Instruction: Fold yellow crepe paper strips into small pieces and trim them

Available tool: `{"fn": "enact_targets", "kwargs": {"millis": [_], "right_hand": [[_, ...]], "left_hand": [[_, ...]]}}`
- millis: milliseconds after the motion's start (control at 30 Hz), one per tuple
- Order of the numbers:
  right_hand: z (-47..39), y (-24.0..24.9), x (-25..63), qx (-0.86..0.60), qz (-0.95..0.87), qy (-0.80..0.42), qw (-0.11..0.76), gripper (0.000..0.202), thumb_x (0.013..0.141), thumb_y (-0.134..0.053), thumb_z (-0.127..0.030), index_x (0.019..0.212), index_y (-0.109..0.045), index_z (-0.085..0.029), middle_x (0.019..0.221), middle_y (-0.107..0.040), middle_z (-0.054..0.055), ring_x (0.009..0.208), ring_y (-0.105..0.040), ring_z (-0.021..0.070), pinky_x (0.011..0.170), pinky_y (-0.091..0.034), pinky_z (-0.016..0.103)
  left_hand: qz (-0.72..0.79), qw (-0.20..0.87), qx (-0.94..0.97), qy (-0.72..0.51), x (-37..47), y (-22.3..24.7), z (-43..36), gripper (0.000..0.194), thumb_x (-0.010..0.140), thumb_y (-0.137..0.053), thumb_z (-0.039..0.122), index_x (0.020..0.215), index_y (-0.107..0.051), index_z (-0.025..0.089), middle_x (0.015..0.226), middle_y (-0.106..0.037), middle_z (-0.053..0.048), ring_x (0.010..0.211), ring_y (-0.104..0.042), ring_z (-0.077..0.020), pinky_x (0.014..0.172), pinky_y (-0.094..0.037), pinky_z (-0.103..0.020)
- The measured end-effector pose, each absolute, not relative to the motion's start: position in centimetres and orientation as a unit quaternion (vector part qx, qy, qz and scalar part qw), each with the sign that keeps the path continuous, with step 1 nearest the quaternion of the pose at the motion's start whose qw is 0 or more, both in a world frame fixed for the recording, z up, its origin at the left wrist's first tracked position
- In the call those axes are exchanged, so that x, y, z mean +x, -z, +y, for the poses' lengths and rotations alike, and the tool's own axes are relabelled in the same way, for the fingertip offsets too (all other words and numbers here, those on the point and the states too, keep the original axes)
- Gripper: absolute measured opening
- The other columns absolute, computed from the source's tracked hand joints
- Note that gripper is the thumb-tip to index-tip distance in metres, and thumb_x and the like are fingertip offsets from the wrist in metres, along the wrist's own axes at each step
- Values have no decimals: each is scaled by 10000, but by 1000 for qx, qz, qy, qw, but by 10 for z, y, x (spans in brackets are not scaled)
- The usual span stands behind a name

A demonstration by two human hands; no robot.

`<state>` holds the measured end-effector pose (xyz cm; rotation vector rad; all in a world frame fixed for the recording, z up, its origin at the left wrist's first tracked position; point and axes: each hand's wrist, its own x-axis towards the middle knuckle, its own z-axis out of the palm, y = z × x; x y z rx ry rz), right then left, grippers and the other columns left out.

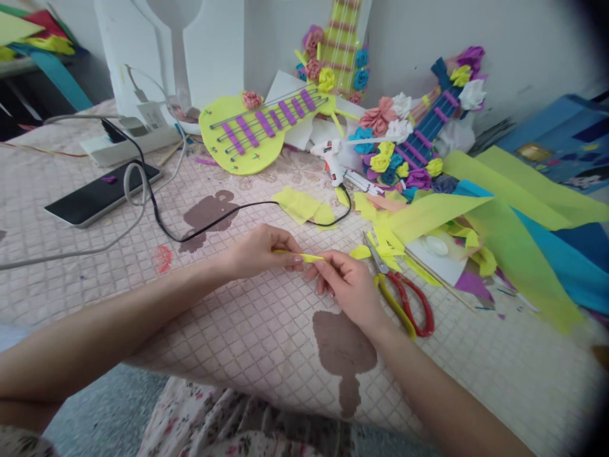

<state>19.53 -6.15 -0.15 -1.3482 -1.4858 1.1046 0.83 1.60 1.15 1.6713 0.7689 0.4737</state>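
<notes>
A narrow yellow paper strip (311, 258) stretches between my two hands over the front part of the table. My left hand (264, 252) pinches its left end between thumb and fingers. At the other end, my right hand (345, 282) grips it with thumb and forefinger. Close to my right hand lie scissors (404, 295) with one red and one yellow handle, their blades pointing away. Beyond my hands sit yellow paper pieces (301, 204) and a white glue gun (333, 164) on its stand.
Paper guitars, one yellow (250, 139) and one blue with flowers (423, 136), lean at the back. Crepe paper (518, 241) and scraps spread on the right. A phone (102, 193), a power strip (128, 143) and cables (214, 223) occupy the left.
</notes>
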Motion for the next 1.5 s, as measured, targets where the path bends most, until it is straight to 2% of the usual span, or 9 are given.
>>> {"fn": "enact_targets", "kwargs": {"millis": [233,367,467,600,700,867,1033,1267,1500], "right_hand": [[-60,9,201,-513,-507,-499,480,388,902,-458,-534,908,-611,-178,703,-690,40,470,-566,113,388,-399,223],[-60,6,202,-530,-544,-477,442,269,822,-632,-452,820,-600,-185,667,-660,5,485,-540,96,419,-411,210],[-61,5,202,-543,-556,-460,431,295,873,-571,-432,721,-586,-179,599,-631,-4,451,-522,86,423,-405,210],[-61,5,201,-540,-556,-449,444,332,916,-469,-475,837,-616,-188,685,-659,17,501,-568,111,429,-427,224],[-61,4,199,-532,-577,-440,437,268,842,-596,-460,899,-616,-198,772,-660,20,596,-581,126,488,-452,234],[-60,4,197,-555,-591,-399,428,193,820,-629,-378,793,-612,-188,634,-562,-22,554,-490,109,498,-401,232],[-61,6,201,-569,-574,-385,446,185,830,-616,-371,797,-611,-189,593,-519,-35,517,-446,102,467,-370,227],[-60,8,204,-579,-559,-390,448,204,827,-618,-393,812,-613,-190,637,-563,-14,544,-479,112,477,-405,230],[-61,7,203,-577,-561,-392,446,182,835,-610,-366,797,-598,-188,600,-525,-34,510,-443,95,461,-370,221]], "left_hand": [[334,584,714,-194,4,-7,20,183,801,-642,287,842,-680,112,791,-737,-74,653,-634,-111,609,-513,-226],[331,591,709,-194,4,-8,20,179,806,-642,288,839,-675,115,786,-736,-68,652,-631,-105,596,-500,-212],[329,596,706,-193,3,-7,20,178,813,-636,287,846,-672,115,793,-736,-69,645,-628,-99,585,-492,-202],[330,592,710,-192,3,-8,20,171,814,-639,279,847,-678,117,790,-736,-64,648,-631,-99,583,-491,-199],[328,592,711,-191,5,-10,15,147,808,-648,263,832,-683,123,771,-735,-56,648,-641,-105,595,-507,-205],[319,599,707,-201,9,-8,11,132,795,-661,240,858,-698,130,790,-742,-56,692,-679,-124,647,-539,-218],[327,671,642,-176,4,-7,16,203,797,-649,181,996,-683,158,854,-749,-52,771,-704,-129,706,-546,-222],[231,808,534,-96,-8,-10,26,322,774,-622,138,1077,-664,238,1152,-687,-61,1056,-657,-165,872,-520,-268],[287,765,558,-142,-7,-13,27,237,890,-545,290,1057,-659,168,1049,-717,-104,943,-695,-173,797,-543,-280]]}}
